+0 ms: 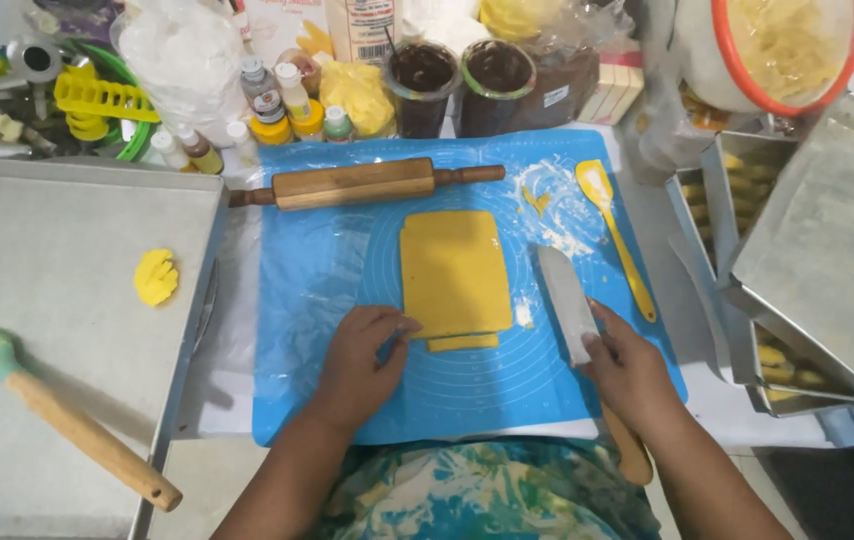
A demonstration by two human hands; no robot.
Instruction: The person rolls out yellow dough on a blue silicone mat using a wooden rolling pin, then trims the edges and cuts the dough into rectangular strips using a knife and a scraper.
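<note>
While the left hand [362, 355] rests with curled fingers on the lower left corner of a flat yellow rectangle of rolled dough [454, 272], gripping nothing, the right hand [629, 368] is closed around the wooden handle of a broad white-bladed knife [567, 300] lying just right of the dough. The dough sits mid-way on a blue silicone baking mat [327, 270], below a wooden rolling pin [367, 184] and left of a yellow silicone spatula [615, 230]. On the grey metal tray [57, 260] at left lie a small yellow dough shape [156, 277] and a green-bristled brush with a wooden handle [57, 415]. Small white-capped colouring bottles [282, 105] with dark round labels, two dark-filled clear tubs [457, 85] and a tall white printed package [362, 28] line the far edge.
</note>
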